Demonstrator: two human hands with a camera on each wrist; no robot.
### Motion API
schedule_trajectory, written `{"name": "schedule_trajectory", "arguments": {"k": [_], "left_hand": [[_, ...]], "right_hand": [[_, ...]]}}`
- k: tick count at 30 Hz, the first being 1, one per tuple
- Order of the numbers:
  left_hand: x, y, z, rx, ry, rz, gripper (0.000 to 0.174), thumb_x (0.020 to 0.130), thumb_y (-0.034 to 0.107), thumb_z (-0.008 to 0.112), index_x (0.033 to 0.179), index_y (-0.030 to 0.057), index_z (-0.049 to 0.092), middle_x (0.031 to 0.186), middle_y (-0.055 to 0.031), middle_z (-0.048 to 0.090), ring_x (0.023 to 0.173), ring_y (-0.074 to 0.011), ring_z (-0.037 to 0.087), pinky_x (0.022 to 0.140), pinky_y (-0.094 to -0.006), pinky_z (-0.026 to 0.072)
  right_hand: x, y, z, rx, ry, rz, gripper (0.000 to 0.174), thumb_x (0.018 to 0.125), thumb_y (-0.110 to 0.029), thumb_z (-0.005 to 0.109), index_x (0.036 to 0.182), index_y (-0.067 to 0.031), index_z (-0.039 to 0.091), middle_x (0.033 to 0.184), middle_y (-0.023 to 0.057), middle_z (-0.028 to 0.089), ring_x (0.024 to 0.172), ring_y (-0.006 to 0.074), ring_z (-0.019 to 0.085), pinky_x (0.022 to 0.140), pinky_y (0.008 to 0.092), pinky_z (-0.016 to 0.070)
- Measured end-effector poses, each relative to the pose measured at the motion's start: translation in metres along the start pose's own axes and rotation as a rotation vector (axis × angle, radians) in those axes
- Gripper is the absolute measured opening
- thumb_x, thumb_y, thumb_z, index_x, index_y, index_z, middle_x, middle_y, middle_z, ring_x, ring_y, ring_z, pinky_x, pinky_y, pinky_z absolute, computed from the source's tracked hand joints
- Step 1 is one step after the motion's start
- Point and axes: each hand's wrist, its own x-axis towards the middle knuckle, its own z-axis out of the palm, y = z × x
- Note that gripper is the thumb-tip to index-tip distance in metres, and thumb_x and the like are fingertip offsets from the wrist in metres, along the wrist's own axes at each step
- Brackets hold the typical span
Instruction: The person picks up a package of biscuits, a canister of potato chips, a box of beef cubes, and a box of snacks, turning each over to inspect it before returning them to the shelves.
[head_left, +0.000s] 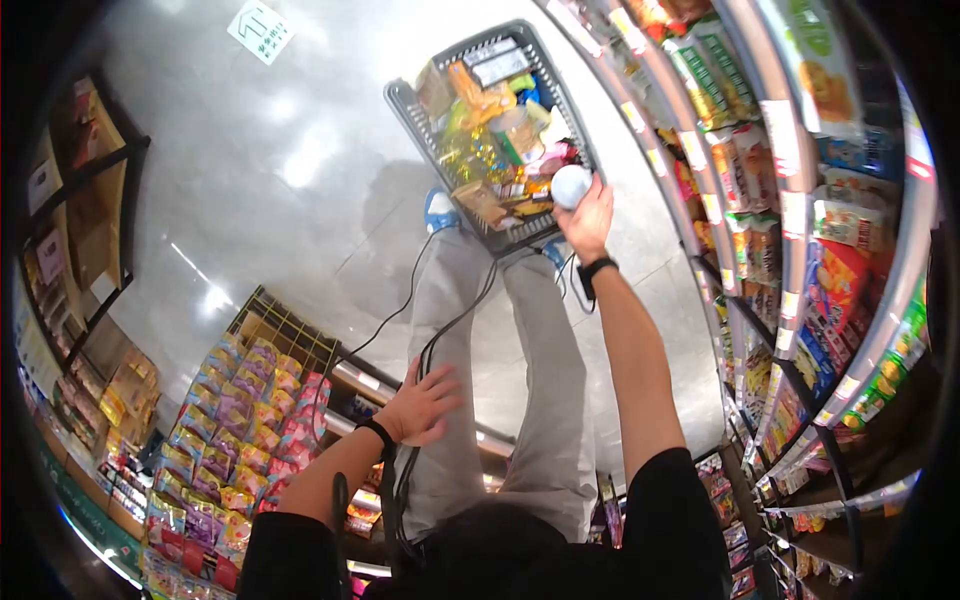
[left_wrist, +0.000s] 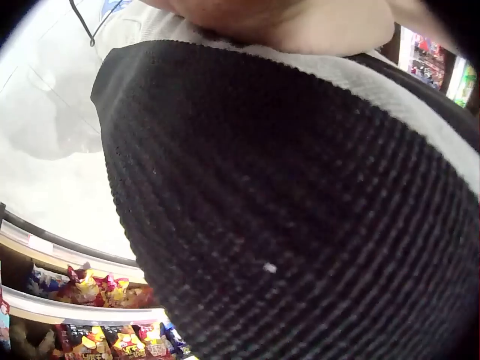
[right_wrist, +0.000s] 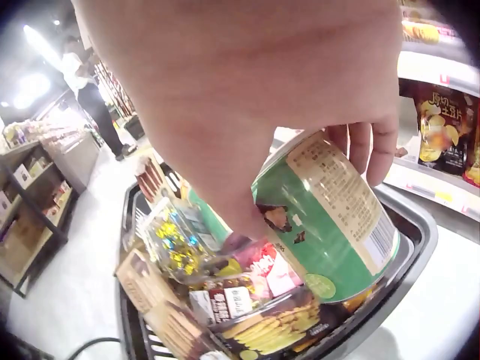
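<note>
Gripped between the thumb and fingers of a shopper's right hand, a green can with a pale round end is held at a corner of a loaded black basket, tilted just inside the rim. Whether its base bears on anything is hidden. Close by lie a dark snack pack picturing yellow sticks, a brown carton and a clear container of gold and blue wrapped pieces. The uneven, crowded load looks like the main hazard: released at this slant, the can could roll off the packs or tip over the rim, and its hard edge could crush the snacks beneath if pressed down. Smooth, curved sides might also slip from a loose hold. The left hand, holding nothing, has its fingers spread above grey trousers, near black cables that run toward the basket and might snag should the arm swing or the basket be dragged. Packed snack shelves line the aisle to the right; another person stands in the background.
</note>
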Motion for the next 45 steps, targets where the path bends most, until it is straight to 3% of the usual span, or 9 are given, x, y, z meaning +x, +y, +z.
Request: {"name": "schedule_trajectory", "arguments": {"k": [9,12,13,18,20,24,27,36,45], "left_hand": [[0.012,0.057,-0.019,0.360,0.193,-0.029,0.037,0.086,0.030,0.053,0.117,0.0130,0.063,0.125,-0.0110,0.060,0.133,-0.0351,0.046,0.106,-0.0745,0.0265],[0.043,0.078,-0.026,0.628,-0.155,-0.183,0.035,0.089,0.030,0.049,0.117,0.0137,0.063,0.114,-0.0127,0.067,0.119,-0.0368,0.059,0.104,-0.0752,0.0272],[0.050,0.090,-0.042,0.584,-0.170,-0.214,0.037,0.089,0.034,0.054,0.117,0.0119,0.062,0.106,-0.0140,0.070,0.107,-0.0371,0.066,0.104,-0.0658,0.0366],[0.034,0.302,-0.189,-0.082,0.320,-0.165,0.084,0.075,0.039,0.081,0.144,0.0083,0.044,0.125,-0.0200,0.066,0.115,-0.0364,0.064,0.098,-0.0407,0.0498],[0.016,0.380,-0.221,-0.050,0.527,0.057,0.104,0.069,0.035,0.088,0.153,0.0078,0.032,0.135,-0.0205,0.060,0.122,-0.0358,0.060,0.104,-0.0413,0.0465],[-0.011,0.511,-0.251,0.049,0.693,0.599,0.106,0.063,0.031,0.091,0.150,0.0038,0.037,0.140,-0.0186,0.056,0.129,-0.0353,0.054,0.108,-0.0435,0.0416],[-0.022,0.581,-0.252,0.261,0.733,0.833,0.104,0.059,0.029,0.094,0.146,0.0025,0.042,0.142,-0.0188,0.054,0.133,-0.0373,0.050,0.111,-0.0476,0.0392],[-0.029,0.665,-0.216,0.082,0.784,1.014,0.106,0.065,0.029,0.091,0.146,-0.0032,0.030,0.145,-0.0258,0.046,0.134,-0.0330,0.050,0.111,-0.0441,0.0389],[-0.025,0.677,-0.193,0.009,0.714,1.105,0.109,0.067,0.022,0.089,0.150,-0.0029,0.024,0.145,-0.0259,0.044,0.134,-0.0342,0.048,0.111,-0.0445,0.0387]], "right_hand": [[-0.147,-0.044,-0.224,0.467,0.064,-0.131,0.089,0.063,-0.029,0.089,0.133,0.0014,0.044,0.121,0.0210,0.052,0.115,0.0364,0.052,0.100,0.0456,0.0438],[-0.201,-0.076,-0.345,0.541,0.093,-0.314,0.084,0.066,-0.018,0.090,0.134,-0.0013,0.045,0.120,0.0162,0.053,0.115,0.0315,0.054,0.098,0.0422,0.0457],[-0.221,-0.081,-0.382,0.594,0.093,-0.335,0.084,0.067,-0.015,0.089,0.135,-0.0015,0.044,0.122,0.0149,0.053,0.116,0.0294,0.054,0.099,0.0404,0.0457],[-0.293,-0.083,-0.510,1.184,-0.002,-0.350,0.084,0.068,-0.003,0.088,0.138,-0.0024,0.042,0.130,0.0093,0.053,0.123,0.0189,0.051,0.104,0.0329,0.0439],[-0.311,-0.058,-0.528,1.330,-0.031,-0.346,0.075,0.076,0.005,0.077,0.142,-0.0007,0.042,0.134,0.0078,0.054,0.124,0.0161,0.052,0.107,0.0326,0.0412],[-0.366,-0.063,-0.606,1.776,-0.172,-0.346,0.052,0.101,-0.025,0.054,0.145,0.0004,0.042,0.138,0.0120,0.054,0.130,0.0211,0.050,0.111,0.0389,0.0392],[-0.394,-0.064,-0.631,1.989,-0.208,-0.360,0.063,0.106,-0.050,0.036,0.147,-0.0027,0.041,0.145,0.0130,0.051,0.136,0.0261,0.048,0.115,0.0435,0.0372],[-0.444,-0.073,-0.683,1.672,-0.105,-0.562,0.063,0.108,-0.051,0.023,0.148,-0.0047,0.040,0.144,0.0120,0.052,0.131,0.0230,0.052,0.111,0.0398,0.0411],[-0.436,-0.031,-0.683,1.523,-0.209,-0.779,0.055,0.106,-0.040,0.041,0.149,-0.0047,0.041,0.144,0.0085,0.051,0.129,0.0177,0.052,0.108,0.0353,0.0436]]}}
